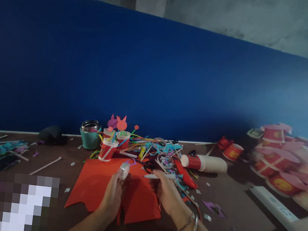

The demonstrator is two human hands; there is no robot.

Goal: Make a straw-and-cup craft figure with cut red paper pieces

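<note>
My left hand (114, 192) is closed on a roll of tape (124, 170), tilted up above a sheet of red paper (86, 174). Between the fingers of my right hand (166, 194) lies a white pen (151, 176), its tip pointing left. The red paper has cut-out edges along its front. Just behind the hands are a purple paper scrap (131, 161) and dark-handled scissors (150, 164), partly hidden among other things. Paper cups (108, 150) holding coloured strips and animal-face cut-outs stand behind the paper.
A teal flask (90, 134) stands at the back. Coloured strips (150, 146) are heaped behind my hands. Stacked paper cups (213, 164) lie on their side. To the right are a white power strip (277, 207) and red-and-pink cup crafts (277, 159). A blue partition (158, 75) bounds the table.
</note>
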